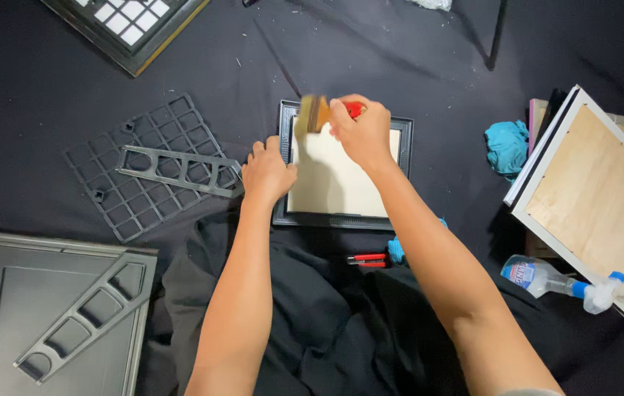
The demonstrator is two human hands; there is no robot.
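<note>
From up here I judge the brushing of the frame's backing to be the step in hand: my right hand (362, 132) is closed around a red-handled brush (317, 113), its bristles blurred over the top left corner of the small black picture frame (345, 166). My left hand (266, 172) lies flat and open on the frame's left edge, gripping nothing, only pressing it down. The frame lies face down on the black cloth (370, 51) in front of me, its pale backing board (337, 180) bare and clean-looking. The next move, I think, calls for even strokes across the board while the left hand keeps the frame from sliding.
</note>
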